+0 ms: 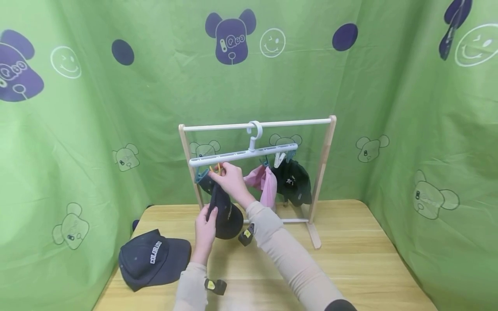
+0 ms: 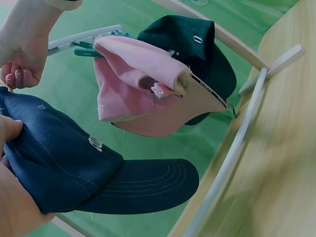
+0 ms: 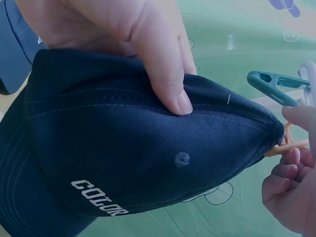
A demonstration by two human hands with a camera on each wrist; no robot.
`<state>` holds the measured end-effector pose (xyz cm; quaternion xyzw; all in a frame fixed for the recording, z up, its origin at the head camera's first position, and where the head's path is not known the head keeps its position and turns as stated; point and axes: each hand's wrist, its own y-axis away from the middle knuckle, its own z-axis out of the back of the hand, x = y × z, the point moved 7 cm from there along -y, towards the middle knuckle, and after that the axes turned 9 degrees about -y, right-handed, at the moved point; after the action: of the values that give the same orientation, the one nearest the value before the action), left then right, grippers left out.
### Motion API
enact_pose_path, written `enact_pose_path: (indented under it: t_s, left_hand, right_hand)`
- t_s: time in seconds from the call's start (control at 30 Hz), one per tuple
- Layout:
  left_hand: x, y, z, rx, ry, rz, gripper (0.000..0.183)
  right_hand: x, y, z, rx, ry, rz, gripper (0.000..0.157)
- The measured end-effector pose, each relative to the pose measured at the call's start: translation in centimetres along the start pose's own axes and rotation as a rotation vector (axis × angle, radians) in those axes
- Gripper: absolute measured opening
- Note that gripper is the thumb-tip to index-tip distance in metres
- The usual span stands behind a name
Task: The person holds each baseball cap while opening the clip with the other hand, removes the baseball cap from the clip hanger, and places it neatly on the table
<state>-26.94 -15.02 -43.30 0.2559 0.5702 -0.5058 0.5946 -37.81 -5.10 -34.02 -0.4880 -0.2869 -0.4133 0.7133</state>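
My left hand (image 1: 205,229) grips the crown of a navy cap (image 1: 227,218), its thumb pressed on the fabric. White lettering shows on the cap's front in the right wrist view, and its brim hangs down. At the cap's narrowed end, my right hand (image 1: 233,179) pinches an orange clip (image 3: 286,148) under the pale hanger (image 1: 241,154). The clip's tips meet the cap's edge there. Close by hangs a teal clip (image 3: 276,81).
A pink cap (image 2: 143,94) and a dark green cap (image 1: 293,181) hang from the hanger's right half. The rack (image 1: 324,160) stands on the wooden table (image 1: 350,259). At left lies a navy COLORADO cap (image 1: 144,259). White clips (image 1: 279,160) hang near the green cap.
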Motion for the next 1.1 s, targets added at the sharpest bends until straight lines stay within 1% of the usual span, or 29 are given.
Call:
enact_pose_path:
  t_s: [0.2, 0.37, 0.43, 0.6, 0.67, 0.73, 0.97, 1.1]
  left_hand:
    - [-0.1, 0.2, 0.0, -0.001, 0.002, 0.008, 0.025]
    - [2.2, -0.4, -0.5, -0.031, 0.006, -0.005, 0.026]
    - [2.7, -0.4, -0.5, -0.052, 0.002, -0.021, 0.026]
    - [0.0, 0.8, 0.4, -0.089, -0.026, -0.053, 0.024]
    - [-0.6, 1.1, 0.7, -0.108, -0.051, -0.068, 0.023]
    - [-0.8, 1.3, 0.8, -0.130, -0.079, -0.086, 0.022]
    - [2.2, 0.7, 0.5, -0.231, -0.120, -0.120, 0.021]
    - [2.5, 0.8, 0.7, -0.253, -0.120, -0.146, 0.020]
  right_hand:
    - [0.5, 0.2, 0.1, 0.014, 0.009, -0.008, 0.019]
    - [0.3, 0.2, 0.1, 0.021, 0.042, -0.003, 0.017]
    - [0.1, 0.1, 0.1, 0.024, 0.057, 0.004, 0.018]
    - [-0.1, 0.0, 0.0, 0.040, 0.061, 0.008, 0.019]
    - [-0.2, 0.0, 0.0, 0.049, 0.061, 0.003, 0.020]
    - [-0.3, -0.1, 0.0, 0.060, 0.057, -0.005, 0.021]
    - [-0.5, -0.1, 0.1, 0.082, 0.052, -0.020, 0.025]
    - [-0.6, -0.1, 0.1, 0.087, 0.056, -0.029, 0.027]
